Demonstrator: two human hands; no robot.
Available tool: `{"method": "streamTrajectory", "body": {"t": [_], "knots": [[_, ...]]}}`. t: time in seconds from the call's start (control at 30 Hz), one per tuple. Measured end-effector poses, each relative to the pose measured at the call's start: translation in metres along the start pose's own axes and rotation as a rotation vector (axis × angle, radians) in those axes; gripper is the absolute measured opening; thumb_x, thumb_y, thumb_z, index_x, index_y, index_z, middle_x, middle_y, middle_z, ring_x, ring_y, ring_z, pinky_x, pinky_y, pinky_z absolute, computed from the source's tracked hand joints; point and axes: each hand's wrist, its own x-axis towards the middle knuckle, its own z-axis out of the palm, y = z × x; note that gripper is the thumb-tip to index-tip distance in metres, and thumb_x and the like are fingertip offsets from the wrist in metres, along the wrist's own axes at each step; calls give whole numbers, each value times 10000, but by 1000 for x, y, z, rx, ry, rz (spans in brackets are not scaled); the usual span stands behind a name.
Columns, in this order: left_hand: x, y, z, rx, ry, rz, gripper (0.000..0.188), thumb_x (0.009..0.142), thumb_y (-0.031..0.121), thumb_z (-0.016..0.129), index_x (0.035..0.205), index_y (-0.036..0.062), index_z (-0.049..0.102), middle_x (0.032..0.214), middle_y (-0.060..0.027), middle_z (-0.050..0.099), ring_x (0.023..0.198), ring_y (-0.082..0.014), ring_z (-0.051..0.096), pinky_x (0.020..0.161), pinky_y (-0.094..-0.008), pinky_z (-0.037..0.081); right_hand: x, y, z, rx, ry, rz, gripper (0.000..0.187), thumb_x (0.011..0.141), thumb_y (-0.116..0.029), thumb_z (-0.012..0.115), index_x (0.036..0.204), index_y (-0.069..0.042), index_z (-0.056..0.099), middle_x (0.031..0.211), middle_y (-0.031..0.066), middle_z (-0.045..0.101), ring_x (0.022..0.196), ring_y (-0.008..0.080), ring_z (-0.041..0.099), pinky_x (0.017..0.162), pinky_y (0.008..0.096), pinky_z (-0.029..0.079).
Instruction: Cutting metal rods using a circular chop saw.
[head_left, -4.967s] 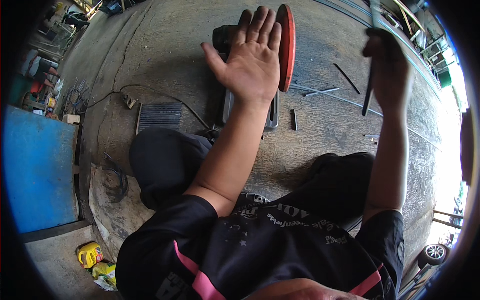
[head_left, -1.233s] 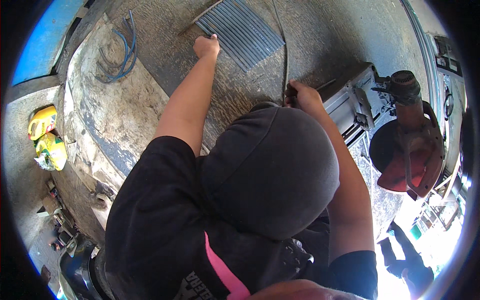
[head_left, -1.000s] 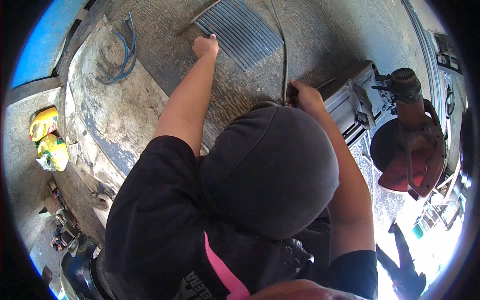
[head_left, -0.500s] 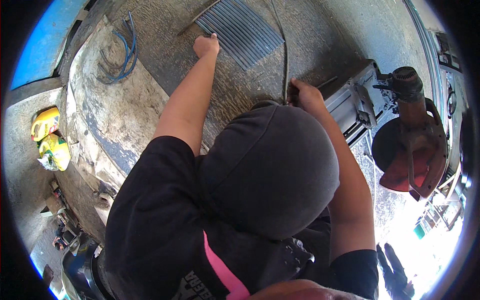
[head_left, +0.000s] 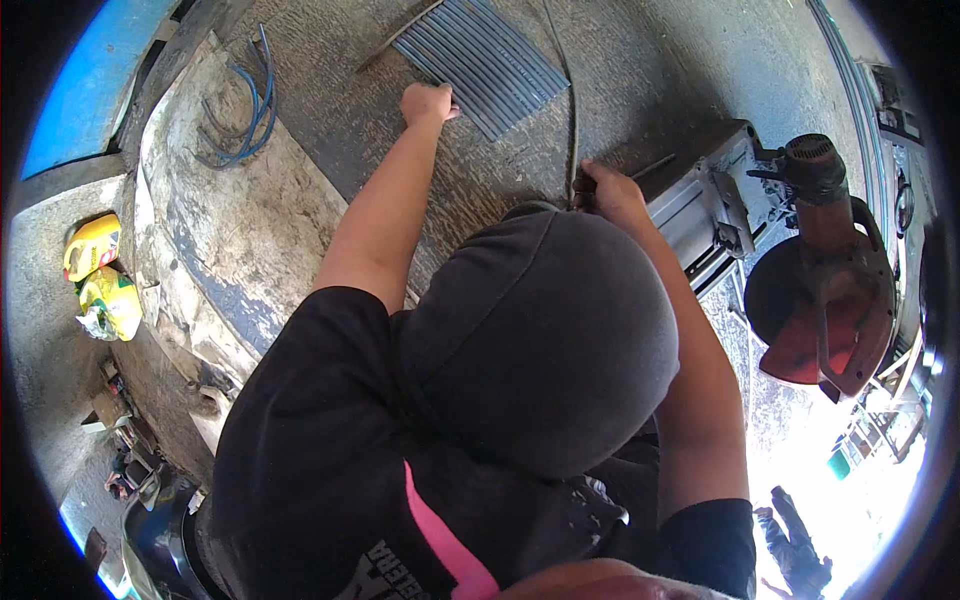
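A flat row of several grey metal rods (head_left: pixel 482 68) lies side by side on the worn floor. My left hand (head_left: pixel 428 104) is at the lower left edge of the row, its fingers curled closed; what they hold, if anything, is hidden. Farther right, my right hand (head_left: pixel 612 192) is closed beside a long thin dark cable or bar (head_left: pixel 573 125) that runs away from me. The dark cap hides part of that area, and I cannot make out what the right fingers grip.
A cut-off saw (head_left: pixel 820 280) with a round red guard stands at the right, by its metal base (head_left: pixel 705 205). Blue hose (head_left: pixel 262 115) lies on a stained sheet (head_left: pixel 250 215) at the left. Beyond it are a yellow jug (head_left: pixel 92 247) and yellow bag (head_left: pixel 112 300). Another person (head_left: pixel 795 545) is lower right.
My left hand has moved a little toward me and to the right along the rods' edge. My right hand is nearly still. The other person at the lower right has shifted.
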Motion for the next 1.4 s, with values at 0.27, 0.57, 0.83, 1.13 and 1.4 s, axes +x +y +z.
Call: {"method": "streamTrajectory", "body": {"t": [0.27, 0.57, 0.83, 1.13, 1.4], "knots": [[7, -10, 8, -80, -65, 36, 286, 845, 57, 596, 973, -183, 507, 944, -256, 597, 767, -306, 658, 620, -360, 609, 16, 13, -18, -21, 51, -47, 205, 871, -221, 558, 884, -18, 584, 738, 79, 565, 587, 198, 539, 520, 347, 436], [-90, -8, 28, -64, -150, 349, 243, 873, 161, 544, 954, -61, 490, 695, -89, 553, 527, -174, 560, 527, -288, 491, 75, 43, -48, -1380, 327, -338, 340, 780, -224, 573, 1012, 11, 652, 1062, 203, 621, 974, 309, 614, 763, 398, 505], [-144, -7, 58, 26, -495, 280, 221, 875, 158, 547, 973, -37, 510, 712, -70, 555, 531, -145, 563, 500, -283, 465, 111, 48, -52, -1307, 262, -12, 245, 828, -206, 552, 959, -47, 685, 1031, 164, 648, 988, 293, 626, 806, 380, 527], [-157, -9, 69, 24, -654, 191, 193, 876, 131, 543, 977, -32, 517, 711, -60, 547, 559, -136, 564, 491, -272, 472, 98, 39, -50, -657, 697, -62, 281, 762, -172, 586, 987, -12, 644, 982, 199, 644, 941, 336, 628, 812, 407, 518], [-145, 4, 79, -55, -865, 114, 211, 900, 136, 517, 1029, -31, 527, 855, -99, 598, 746, -179, 604, 679, -324, 509, 59, 6, -34, -485, 688, -260, 442, 768, -97, 527, 1202, -42, 465, 1037, 208, 618, 1003, 345, 597, 860, 403, 483]]}}
